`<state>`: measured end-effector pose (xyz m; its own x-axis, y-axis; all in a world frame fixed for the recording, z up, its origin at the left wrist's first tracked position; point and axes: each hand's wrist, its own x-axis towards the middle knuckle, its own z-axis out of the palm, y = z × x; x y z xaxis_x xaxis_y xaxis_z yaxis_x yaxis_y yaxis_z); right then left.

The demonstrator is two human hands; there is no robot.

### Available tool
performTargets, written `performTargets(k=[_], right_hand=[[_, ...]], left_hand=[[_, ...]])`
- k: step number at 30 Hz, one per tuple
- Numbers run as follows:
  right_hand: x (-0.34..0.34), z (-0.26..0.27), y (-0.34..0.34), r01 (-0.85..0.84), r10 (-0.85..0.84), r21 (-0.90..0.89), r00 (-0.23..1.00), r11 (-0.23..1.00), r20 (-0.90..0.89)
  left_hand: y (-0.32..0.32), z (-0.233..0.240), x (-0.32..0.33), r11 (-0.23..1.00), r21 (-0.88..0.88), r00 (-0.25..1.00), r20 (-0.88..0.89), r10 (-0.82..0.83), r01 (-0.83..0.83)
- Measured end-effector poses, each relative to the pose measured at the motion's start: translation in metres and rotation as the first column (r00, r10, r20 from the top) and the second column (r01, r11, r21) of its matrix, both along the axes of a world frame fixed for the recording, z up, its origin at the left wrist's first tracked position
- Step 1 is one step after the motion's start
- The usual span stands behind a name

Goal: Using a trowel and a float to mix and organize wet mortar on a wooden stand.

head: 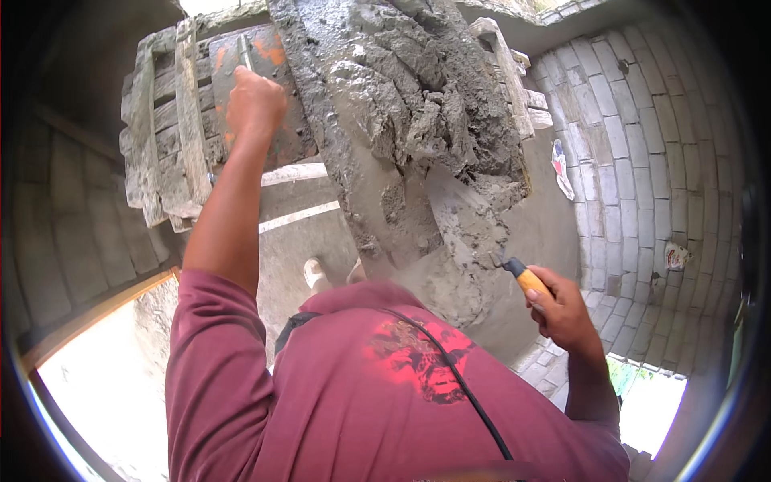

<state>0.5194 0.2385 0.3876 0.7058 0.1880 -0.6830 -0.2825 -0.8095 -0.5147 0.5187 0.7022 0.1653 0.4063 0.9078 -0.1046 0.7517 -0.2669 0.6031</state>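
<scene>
My right hand (560,307) is closed around the yellow and dark handle of a trowel (461,211). Its metal blade lies at the lower edge of a heap of wet mortar (415,96), with mortar on it. The heap rests on a mortar-coated board (355,193). At the upper left, my left hand (256,102) grips a thin metal handle on a flat rectangular plate (289,126) with orange patches, beside the mortar board. How the handle joins the plate is partly hidden by my fist.
Weathered wooden pallets (193,114) sit under the plate and board. A block wall (626,150) curves along the right, with scraps of packaging (561,169) near it. My feet (314,274) are on the concrete floor below the board. Bright openings show at both lower sides.
</scene>
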Motion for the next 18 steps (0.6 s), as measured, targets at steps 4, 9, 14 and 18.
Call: performTargets(k=[4, 9, 14, 18], right_hand=[[0.007, -0.065, 0.007, -0.156, 0.137, 0.079, 0.969, 0.985, 0.204], [0.044, -0.080, 0.070, -0.292, 0.267, 0.062, 0.928, 0.954, 0.259], [0.060, -0.084, 0.053, 0.034, 0.021, 0.316, 0.985, 0.948, -0.169], [0.062, -0.075, 0.031, 0.119, 0.041, 0.351, 0.909, 0.929, -0.415]], left_hand=[[-0.006, 0.003, 0.001, 1.000, -0.006, 1.000, 0.020, 0.003, -0.003], [-0.007, 0.005, 0.008, 1.000, 0.008, 0.999, 0.029, 0.024, -0.024], [-0.006, 0.005, -0.002, 1.000, -0.003, 0.999, 0.039, -0.003, 0.003], [-0.003, 0.004, 0.001, 1.000, 0.010, 0.999, 0.041, -0.027, 0.026]])
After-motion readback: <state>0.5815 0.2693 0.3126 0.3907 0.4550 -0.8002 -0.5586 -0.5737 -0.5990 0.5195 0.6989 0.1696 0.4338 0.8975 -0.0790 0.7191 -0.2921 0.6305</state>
